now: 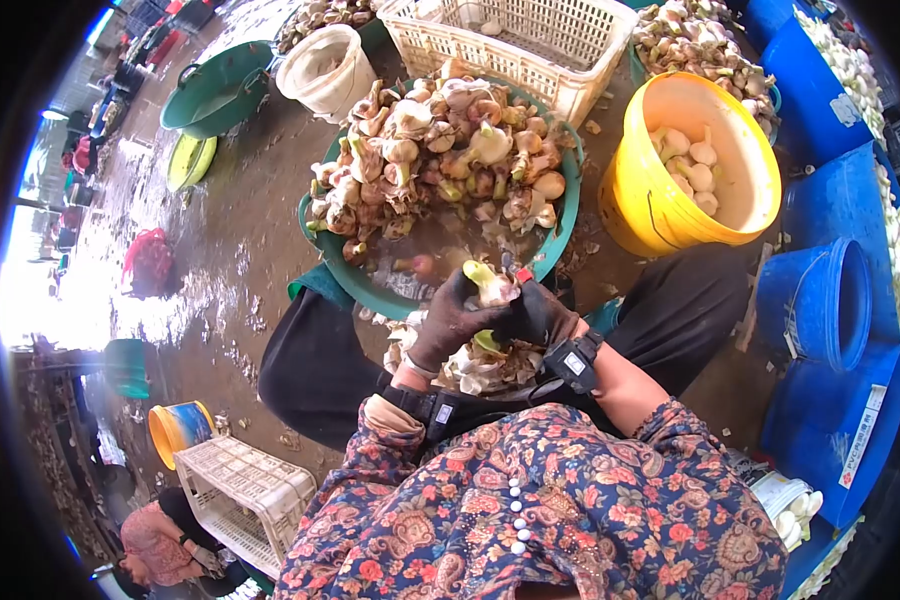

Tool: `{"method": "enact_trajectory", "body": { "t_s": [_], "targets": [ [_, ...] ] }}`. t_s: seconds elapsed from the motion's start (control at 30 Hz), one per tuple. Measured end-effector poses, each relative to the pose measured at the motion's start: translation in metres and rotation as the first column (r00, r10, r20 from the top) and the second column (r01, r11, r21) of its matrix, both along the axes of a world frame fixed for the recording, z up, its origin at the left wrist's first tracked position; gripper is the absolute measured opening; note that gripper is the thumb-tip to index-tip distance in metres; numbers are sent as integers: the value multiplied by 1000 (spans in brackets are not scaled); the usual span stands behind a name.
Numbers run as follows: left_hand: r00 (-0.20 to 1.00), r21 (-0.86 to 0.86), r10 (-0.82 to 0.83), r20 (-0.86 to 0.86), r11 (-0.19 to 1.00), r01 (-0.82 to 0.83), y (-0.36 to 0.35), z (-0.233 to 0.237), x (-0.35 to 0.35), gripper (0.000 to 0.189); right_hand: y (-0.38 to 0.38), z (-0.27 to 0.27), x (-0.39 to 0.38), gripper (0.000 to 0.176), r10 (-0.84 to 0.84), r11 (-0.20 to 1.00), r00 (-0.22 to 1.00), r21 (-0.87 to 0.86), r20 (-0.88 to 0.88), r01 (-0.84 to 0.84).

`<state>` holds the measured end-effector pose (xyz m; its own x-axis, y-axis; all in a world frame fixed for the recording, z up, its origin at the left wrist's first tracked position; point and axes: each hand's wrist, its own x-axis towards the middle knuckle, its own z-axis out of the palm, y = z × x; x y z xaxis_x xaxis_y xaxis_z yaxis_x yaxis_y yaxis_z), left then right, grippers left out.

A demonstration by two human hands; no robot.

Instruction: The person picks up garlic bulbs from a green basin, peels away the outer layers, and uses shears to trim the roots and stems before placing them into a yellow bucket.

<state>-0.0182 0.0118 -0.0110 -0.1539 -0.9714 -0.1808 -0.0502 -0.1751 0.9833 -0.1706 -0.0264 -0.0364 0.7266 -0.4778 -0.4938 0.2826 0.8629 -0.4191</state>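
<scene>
A garlic bulb (494, 288) with a pale green stem stub is held between my two gloved hands, over the near rim of a green tub (315, 235). My left hand (444, 326) grips it from the left, fingers curled round it. On the other side, my right hand (544, 314) is closed against the bulb; a small red piece (523, 274) shows at its fingertips, and I cannot make out what it is. Unpeeled garlic bulbs (440, 140) are heaped in the tub. Below my hands lies a pile of garlic peelings (480, 370), partly covered by them.
At right stands a yellow bucket (635, 205) with peeled garlic inside, near a blue bucket (798, 300). Beyond the tub are a white crate (510, 62) and a white bucket (315, 88). Another person (165, 540) sits at lower left near a crate (255, 490). The floor is wet.
</scene>
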Motion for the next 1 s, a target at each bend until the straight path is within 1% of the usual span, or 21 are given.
{"method": "enact_trajectory", "body": {
  "t_s": [0.03, 0.07, 0.13, 0.17, 0.2, 0.27, 0.3, 0.43, 0.47, 0.5, 0.53, 0.6, 0.63, 0.67, 0.73, 0.77, 0.8, 0.87, 0.93, 0.97, 1.0],
  "targets": [
    [981, -125, 31, 190, 992, -7, -3, -6, 2, 66, 3, 7, -3, 38, -110, 963, 988, -259, -111, 78],
    [981, -124, 32, 190, 992, -8, -3, -8, 6, 66, 1, -2, -3, 38, -109, 963, 988, -258, -111, 77],
    [750, -474, 294, 593, 880, 29, -6, 14, 7, 75, -6, -31, -2, 37, -72, 963, 997, -262, -40, 59],
    [722, -459, 264, 640, 884, 84, -8, 17, 7, 61, -9, -42, -16, 31, 60, 900, 966, -405, -250, -160],
    [721, -459, 266, 640, 885, 80, -7, 12, 10, 61, -9, -51, -13, 31, 63, 900, 966, -404, -250, -164],
    [704, -279, -13, 710, 913, 298, -5, -8, 17, 37, -8, -65, -7, 22, 111, 929, 976, -328, -189, -169],
    [718, -340, 41, 695, 898, 278, -4, -15, 16, 19, -10, -60, -9, 18, 111, 980, 974, -142, -199, -141],
    [840, -144, 25, 543, 988, 64, 4, -26, 15, 18, -19, -26, -13, 16, 217, 927, 877, -191, -429, -324],
    [969, 92, 97, 226, 989, -120, 5, -27, 15, 17, -18, -48, -9, 18, -7, 899, 949, -417, -316, -132],
    [964, 365, 250, -88, 909, -202, 6, -25, 14, 17, -18, -49, -4, 21, -211, 796, 966, -600, -149, 81],
    [964, 365, 250, -88, 909, -202, 8, -23, 12, 17, -22, -49, -6, 21, -211, 796, 966, -600, -149, 82],
    [926, 401, 341, -162, 880, -254, 11, -17, 8, 18, -34, -45, -16, 21, 2, 752, 978, -644, -207, -138],
    [962, 187, 272, 8, 945, -269, 10, -25, 12, 17, -33, -41, -22, 23, -19, 590, 967, -784, -253, -193],
    [961, 187, 276, 4, 944, -271, 7, -29, 17, 17, -34, -38, -23, 23, -16, 588, 966, -784, -256, -198],
    [957, -40, 183, 226, 983, -179, 2, -18, 19, 18, -39, -5, -20, 29, 183, 579, 805, -600, -564, -552],
    [916, -49, 107, 387, 994, -95, 3, -11, 21, 19, -41, -27, -19, 36, 195, 592, 843, -625, -502, -509],
    [915, -49, 105, 390, 994, -94, 2, -11, 22, 19, -38, -18, -17, 36, 194, 593, 844, -626, -499, -506],
    [934, 277, 342, -99, 911, -304, 0, -18, 23, 16, -30, 22, -15, 35, 93, 643, 957, -717, -274, -268],
    [901, 380, 383, -205, 879, -288, 1, -22, 31, 16, -22, 31, -15, 48, 154, 641, 948, -701, -280, -311],
    [954, -126, 259, 150, 962, -241, 6, -23, 33, 17, -15, 24, -13, 51, 109, 645, 974, -731, -199, -222],
    [814, -539, 286, 506, 841, 39, 7, -22, 34, 17, -14, 17, -11, 55, 67, 642, 991, -755, -115, -131]
  ]
}}
